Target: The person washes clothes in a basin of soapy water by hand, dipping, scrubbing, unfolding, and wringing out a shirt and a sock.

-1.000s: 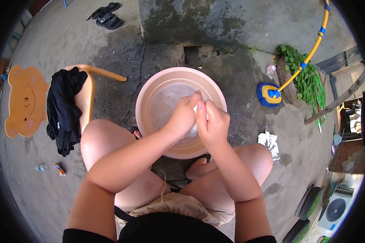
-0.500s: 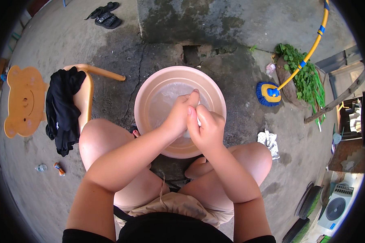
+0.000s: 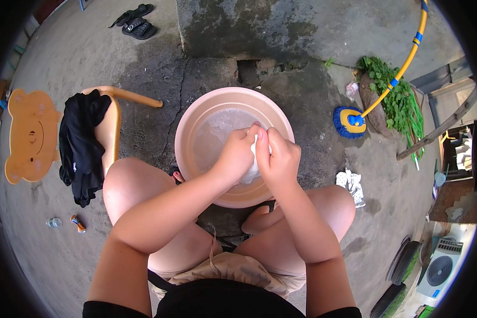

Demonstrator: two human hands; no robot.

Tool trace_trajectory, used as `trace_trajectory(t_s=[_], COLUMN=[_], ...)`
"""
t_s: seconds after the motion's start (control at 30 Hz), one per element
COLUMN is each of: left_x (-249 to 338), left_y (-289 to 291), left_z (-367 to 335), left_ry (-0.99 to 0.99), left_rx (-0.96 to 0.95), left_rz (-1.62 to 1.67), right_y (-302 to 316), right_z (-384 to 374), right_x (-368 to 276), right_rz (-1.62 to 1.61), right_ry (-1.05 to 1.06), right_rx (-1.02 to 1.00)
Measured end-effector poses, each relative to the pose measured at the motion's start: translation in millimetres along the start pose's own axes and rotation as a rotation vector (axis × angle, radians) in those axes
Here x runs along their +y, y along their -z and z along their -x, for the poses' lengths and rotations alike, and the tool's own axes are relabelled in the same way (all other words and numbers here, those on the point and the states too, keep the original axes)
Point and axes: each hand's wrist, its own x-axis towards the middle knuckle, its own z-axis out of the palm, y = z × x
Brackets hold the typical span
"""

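Observation:
A pale pink plastic basin [image 3: 182, 153] stands on the wet ground between my knees, with cloudy, sudsy water [image 3: 213, 139] in it. Over its right half, my left hand [image 3: 238, 153] and my right hand [image 3: 281, 157] are closed side by side on a wet white cloth [image 3: 253, 168]. Part of the cloth shows between the hands and hangs down toward the water; the rest is hidden by my fingers, and I cannot tell what kind of garment it is.
At left, a yellow bear-faced chair [image 3: 33, 135] carries black clothing [image 3: 85, 140]. White spotted cloth [image 3: 351, 186] lies right of my knee. Farther right are a blue-and-yellow mop [image 3: 350, 122] and green plants [image 3: 389, 85]. Black sandals [image 3: 138, 24] lie far left; a bottle [image 3: 53, 222] and a can [image 3: 78, 223] nearby.
My hands have shifted slightly, the right one outward and both a little lower. More of the white cloth now shows between and below them.

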Motion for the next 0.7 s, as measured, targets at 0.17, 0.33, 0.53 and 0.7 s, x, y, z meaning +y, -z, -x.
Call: trace_trajectory(t_s=[0.17,0.33,0.53,0.7], left_x=[0.1,6.1,-5.9,2.2], left_y=[0.3,17.9,-1.5,11.2], left_z=[0.1,-8.8,-1.1,-8.5], left_ry=[-0.087,0.008,-0.029,0.013], left_rx=[-0.040,-0.027,-0.004,-0.026], left_rz=[-0.035,-0.049,-0.019,0.024], right_y=[-5.5,-2.4,-1.6,2.5], right_z=[-8.0,7.6,-8.2,0.4], right_x=[19.1,-21.4,16.7,-6.2], right_rz=[0.022,-0.026,0.020,0.046], right_ry=[-0.152,0.110,-0.127,0.130], right_rx=[0.079,-0.055,0.030,-0.022])
